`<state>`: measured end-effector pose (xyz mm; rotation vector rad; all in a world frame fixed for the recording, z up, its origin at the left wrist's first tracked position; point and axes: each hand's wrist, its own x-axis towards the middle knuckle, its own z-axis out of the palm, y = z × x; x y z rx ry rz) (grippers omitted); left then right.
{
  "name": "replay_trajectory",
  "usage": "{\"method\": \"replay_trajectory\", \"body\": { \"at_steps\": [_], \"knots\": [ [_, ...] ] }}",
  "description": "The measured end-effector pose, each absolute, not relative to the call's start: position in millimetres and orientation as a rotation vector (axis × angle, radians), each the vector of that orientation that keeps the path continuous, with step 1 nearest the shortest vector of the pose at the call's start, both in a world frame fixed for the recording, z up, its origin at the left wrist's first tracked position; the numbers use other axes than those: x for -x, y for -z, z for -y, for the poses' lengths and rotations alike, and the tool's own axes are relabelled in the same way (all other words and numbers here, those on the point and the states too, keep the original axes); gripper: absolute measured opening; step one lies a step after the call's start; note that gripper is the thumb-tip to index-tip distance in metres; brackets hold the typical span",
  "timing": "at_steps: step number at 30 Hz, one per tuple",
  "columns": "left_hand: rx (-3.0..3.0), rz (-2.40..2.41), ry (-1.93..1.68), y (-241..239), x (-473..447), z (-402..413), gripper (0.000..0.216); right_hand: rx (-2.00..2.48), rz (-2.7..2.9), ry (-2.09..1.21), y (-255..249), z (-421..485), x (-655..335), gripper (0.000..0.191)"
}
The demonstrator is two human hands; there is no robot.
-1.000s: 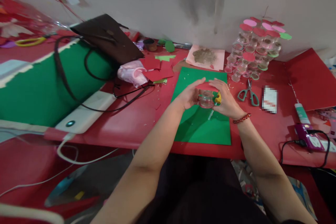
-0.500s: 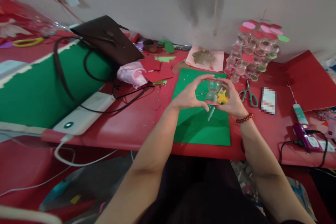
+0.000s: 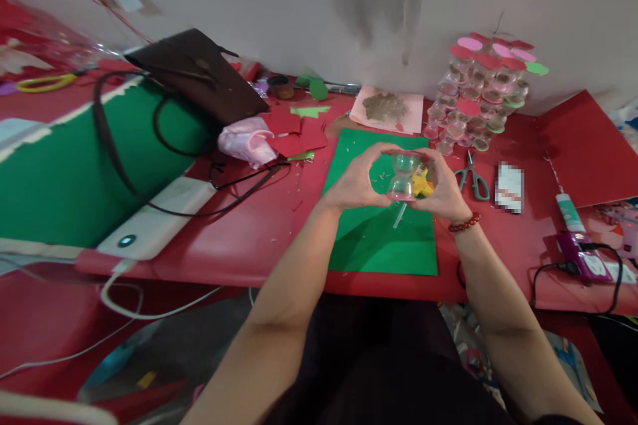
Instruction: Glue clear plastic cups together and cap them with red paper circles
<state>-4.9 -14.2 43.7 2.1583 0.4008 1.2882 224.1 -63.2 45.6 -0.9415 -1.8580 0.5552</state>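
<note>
Two clear plastic cups, joined end to end like an hourglass, are held upright above a green sheet. My left hand curves around their left side, fingertips at the upper rim and thumb at the lower rim. On the right, my right hand grips the same rims the same way. A yellow glue gun shows behind the cups, partly hidden by my right hand. From below them a clear glue stick sticks out over the sheet.
A stack of joined cups topped with coloured paper discs stands at the back right. Scissors, a pixelated white packet and a purple power adapter lie rightward. Leftward are a dark bag and a white power strip.
My left thumb has closed in from below onto the lower rim of the cups. The cups remain in nearly the same place, and the view has shifted slightly.
</note>
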Motion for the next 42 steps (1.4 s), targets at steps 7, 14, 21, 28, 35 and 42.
{"method": "replay_trajectory", "body": {
  "at_steps": [7, 14, 21, 28, 35, 42],
  "knots": [
    [-2.119, -0.432, -1.245, -45, 6, 16, 0.089, 0.884, 1.871, -0.627, -52, 67, -222, 0.091],
    [-2.037, -0.397, -1.141, -48, 12, 18, 0.087, 0.775, 1.863, -0.738, -63, 72, -237, 0.052],
    [-2.043, -0.405, -1.02, -51, 7, 23, 0.084, 1.022, 1.72, -0.252, -57, 68, -229, 0.019],
    [-1.887, -0.309, -0.955, -55, 7, 23, 0.086, 1.055, 1.652, -0.161, -51, 63, -228, 0.021],
    [-1.892, -0.737, -1.186, -49, 0, 28, 0.039, 1.088, 1.66, -0.129, -49, 66, -221, 0.021],
    [-2.248, -0.83, -1.282, -53, 2, 28, 0.034, 1.084, 1.717, -0.093, -48, 64, -221, 0.021]
  ]
}}
